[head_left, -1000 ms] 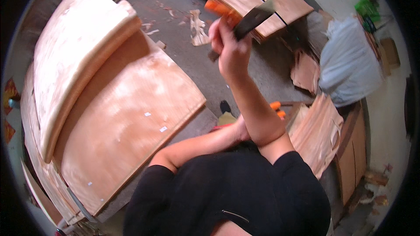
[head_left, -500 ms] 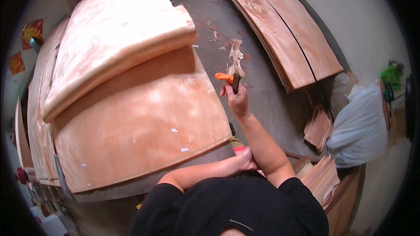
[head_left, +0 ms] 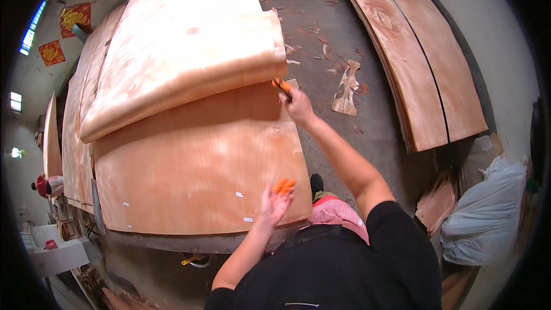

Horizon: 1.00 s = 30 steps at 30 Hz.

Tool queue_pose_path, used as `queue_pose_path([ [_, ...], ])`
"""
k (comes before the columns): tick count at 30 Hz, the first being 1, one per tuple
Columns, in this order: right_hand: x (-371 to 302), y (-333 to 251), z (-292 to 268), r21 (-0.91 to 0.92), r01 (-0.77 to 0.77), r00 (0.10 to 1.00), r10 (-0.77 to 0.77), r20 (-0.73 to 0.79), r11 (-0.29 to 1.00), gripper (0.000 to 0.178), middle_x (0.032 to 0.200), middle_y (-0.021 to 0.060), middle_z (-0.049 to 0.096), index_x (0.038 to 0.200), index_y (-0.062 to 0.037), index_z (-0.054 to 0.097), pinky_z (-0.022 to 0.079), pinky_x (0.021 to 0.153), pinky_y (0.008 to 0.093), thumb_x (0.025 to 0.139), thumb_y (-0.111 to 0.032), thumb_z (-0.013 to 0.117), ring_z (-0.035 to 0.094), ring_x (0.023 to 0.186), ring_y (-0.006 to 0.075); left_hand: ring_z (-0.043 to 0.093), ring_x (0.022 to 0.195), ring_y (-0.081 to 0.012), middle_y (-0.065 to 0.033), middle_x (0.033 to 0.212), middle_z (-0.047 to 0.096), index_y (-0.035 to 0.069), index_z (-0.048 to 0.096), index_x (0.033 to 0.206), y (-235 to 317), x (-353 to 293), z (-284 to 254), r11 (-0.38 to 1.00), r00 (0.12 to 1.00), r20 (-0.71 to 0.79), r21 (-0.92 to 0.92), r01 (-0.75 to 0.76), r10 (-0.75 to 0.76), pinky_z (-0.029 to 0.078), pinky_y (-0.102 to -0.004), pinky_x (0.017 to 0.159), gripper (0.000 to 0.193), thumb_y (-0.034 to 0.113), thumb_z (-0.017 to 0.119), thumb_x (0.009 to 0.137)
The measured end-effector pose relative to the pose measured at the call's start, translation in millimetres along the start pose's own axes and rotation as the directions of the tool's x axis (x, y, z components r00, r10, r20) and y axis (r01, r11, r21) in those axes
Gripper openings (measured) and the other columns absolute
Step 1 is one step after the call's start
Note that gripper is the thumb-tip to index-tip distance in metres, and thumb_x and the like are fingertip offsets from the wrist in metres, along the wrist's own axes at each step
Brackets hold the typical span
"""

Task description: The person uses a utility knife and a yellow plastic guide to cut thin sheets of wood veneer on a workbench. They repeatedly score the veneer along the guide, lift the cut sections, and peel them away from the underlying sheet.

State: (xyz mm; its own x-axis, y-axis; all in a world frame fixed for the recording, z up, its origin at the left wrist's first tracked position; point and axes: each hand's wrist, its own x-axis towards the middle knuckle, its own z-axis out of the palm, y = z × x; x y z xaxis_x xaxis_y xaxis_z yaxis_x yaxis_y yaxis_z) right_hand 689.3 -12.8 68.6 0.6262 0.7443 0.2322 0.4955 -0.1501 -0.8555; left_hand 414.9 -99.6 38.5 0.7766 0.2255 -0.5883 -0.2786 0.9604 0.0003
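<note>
In the head view, the right hand (head_left: 297, 106) was reaching out to the far right corner of the work, its orange-covered fingers (head_left: 278, 82) clamped on a narrow dark tool (head_left: 284, 88), just beside the right end of a folded-back wood sheet (head_left: 189, 89). That sheet curled over in a thick rounded bend on the far half of a flat wood sheet (head_left: 189, 155), which lay across the left and middle of the scene. The left hand (head_left: 276, 204) was above the near right corner of the flat sheet, palm showing, its orange-tipped fingers loosely bent and close together; whether they touched the wood I could not tell. Small white paper pieces (head_left: 239, 194) lay on the flat sheet. To the right, a pale wood scrap (head_left: 346, 92) was on the grey floor (head_left: 367, 138), and a stack of wood sheets (head_left: 413, 63) stood farther right, with a whitish plastic bag (head_left: 482, 218) nearer.
</note>
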Motion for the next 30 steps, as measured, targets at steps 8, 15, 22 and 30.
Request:
queue_pose_path([
  [8, 154, 6, 14, -0.684, 0.139, 0.895, 0.204, 0.396, 0.716, 0.053, 0.093, 0.0144, 0.063, 0.113, -0.0061, 0.049, 0.051, 0.069, 0.0377, 0.072, -0.035, 0.066, 0.062, 0.086, 0.0270, 0.057, 0.093, -0.0216, -0.0157, 0.113, 0.055, 0.002, 0.050, 0.115, 8, -73, -23, 0.914, 0.876, -0.275, 0.029, -0.404, 0.396, 0.049, -0.0325, 0.076, 0.043, 0.036, 0.037, 0.092],
  [15, 111, 11, 11, -0.537, 0.391, 0.907, -0.213, 0.364, 0.748, 0.031, 0.076, 0.0100, 0.061, 0.103, -0.0089, 0.052, 0.049, 0.058, 0.0393, 0.074, -0.020, 0.058, 0.061, 0.069, 0.0285, 0.057, 0.090, -0.0215, -0.0145, 0.108, 0.058, 0.002, 0.054, 0.109, -30, -74, -31, 0.926, 0.853, -0.387, 0.006, -0.378, 0.350, 0.049, -0.0320, 0.075, 0.039, 0.034, 0.039, 0.092],
  [22, -1, 35, -18, -0.310, 0.461, 0.822, -0.269, 0.501, 0.832, 0.061, 0.064, 0.0111, 0.056, 0.124, -0.0138, 0.046, 0.045, 0.049, 0.0398, 0.066, -0.016, 0.066, 0.056, 0.056, 0.0311, 0.057, 0.092, -0.0211, -0.0147, 0.109, 0.057, 0.003, 0.052, 0.112, -21, -77, -5, 0.899, 0.815, -0.381, 0.201, -0.388, 0.437, 0.048, -0.0316, 0.077, 0.039, 0.034, 0.041, 0.092],
  [30, 75, 49, -48, 0.205, 0.114, 0.990, -0.095, -0.100, 0.972, 0.023, 0.079, 0.0028, 0.061, 0.108, -0.0053, 0.055, 0.044, 0.060, 0.0236, 0.092, -0.013, 0.041, 0.056, 0.067, 0.0103, 0.057, 0.093, -0.0221, -0.0169, 0.109, 0.057, 0.001, 0.051, 0.111, -19, -87, -4, 0.898, 0.795, -0.426, 0.289, -0.333, 0.432, 0.048, -0.0314, 0.077, 0.037, 0.032, 0.044, 0.091],
])
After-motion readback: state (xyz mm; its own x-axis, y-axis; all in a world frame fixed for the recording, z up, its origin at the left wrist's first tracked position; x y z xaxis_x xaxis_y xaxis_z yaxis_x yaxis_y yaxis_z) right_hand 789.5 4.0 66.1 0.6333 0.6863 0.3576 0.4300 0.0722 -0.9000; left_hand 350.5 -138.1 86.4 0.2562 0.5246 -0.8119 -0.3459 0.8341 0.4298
